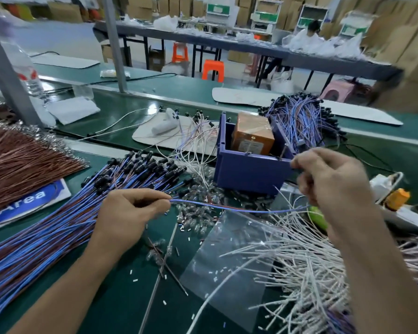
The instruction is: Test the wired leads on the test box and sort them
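You are holding one blue and red lead (239, 208) stretched between your two hands. Your left hand (130, 213) pinches one end of it between thumb and fingers, low over the green table (121, 297). Your right hand (333, 177) is closed on the other end, up beside the near right corner of the blue bin (249, 172). A small dark bit pokes out by your right fingertips; it may be the plug end, but it is too small to be sure.

The orange test box (253, 136) sits inside that blue bin. A thin metal pin (283, 151) stands up at the bin's rim, just beside your right hand.

It looks like you are in the testing step, with the lead near the box but not yet on it. You cannot tell here if the lead touches the pin.

Next, bring your right end to the test spot and hold it steady. Keep your left pinch firm so the lead does not sag into the loose bits below.

The big pile of blue leads (58, 225) lies by your left arm. Another blue pile (304, 119) sits behind the bin. White wires (299, 273) spread under your right arm. Which pile is for good ones is not clear, so watch the test first.
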`<state>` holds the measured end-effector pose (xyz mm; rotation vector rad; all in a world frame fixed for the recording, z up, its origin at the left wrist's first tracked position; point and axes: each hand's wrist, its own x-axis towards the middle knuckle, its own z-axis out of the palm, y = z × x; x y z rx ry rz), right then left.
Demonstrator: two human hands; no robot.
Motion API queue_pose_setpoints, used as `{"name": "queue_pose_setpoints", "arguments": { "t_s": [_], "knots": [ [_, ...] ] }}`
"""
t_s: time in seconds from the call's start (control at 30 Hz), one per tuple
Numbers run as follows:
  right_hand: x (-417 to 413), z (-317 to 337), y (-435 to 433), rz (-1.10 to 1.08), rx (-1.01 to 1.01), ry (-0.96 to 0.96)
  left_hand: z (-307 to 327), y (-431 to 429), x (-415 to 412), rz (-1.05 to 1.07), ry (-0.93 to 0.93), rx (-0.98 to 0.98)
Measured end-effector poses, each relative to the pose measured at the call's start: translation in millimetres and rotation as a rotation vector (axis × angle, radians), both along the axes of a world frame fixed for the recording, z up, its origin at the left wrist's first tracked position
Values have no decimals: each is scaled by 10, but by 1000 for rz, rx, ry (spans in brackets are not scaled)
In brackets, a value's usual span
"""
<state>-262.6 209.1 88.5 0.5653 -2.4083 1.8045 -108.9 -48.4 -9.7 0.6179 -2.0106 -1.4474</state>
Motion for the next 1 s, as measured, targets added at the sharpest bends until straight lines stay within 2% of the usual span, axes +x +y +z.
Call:
{"name": "queue_pose_setpoints", "arguments": {
  "t_s": [0.07, 0.13, 0.2, 0.27, 0.37, 0.53, 0.77, 0.87, 1.0],
  "knots": [
    [16, -79, 34, 88, 282, 119, 54, 15, -2, -28, 15, 93],
    [35, -143, -3, 140, 456, 171, 111, 80, -41, -89, -31, 19],
    [65, -193, -141, 199, 404, 89, 188, 209, -143, -204, -124, -138],
    [120, -253, -346, 289, 366, -48, 266, 362, -293, -312, -159, -213],
    [164, -406, -558, 386, 426, -115, 351, 496, -540, -417, -115, -170],
    [92, -619, -499, 578, 192, -416, 331, 413, -716, -485, -168, -62],
    [104, -893, -500, 358, 209, -413, 80, 465, -714, -331, -158, -29],
    [120, -928, -500, 372, 195, -420, 59, 433, -699, -251, -188, -102],
    [123, -942, -490, 417, 128, -458, 53, 401, -702, -333, -156, 48]
  ]
}}
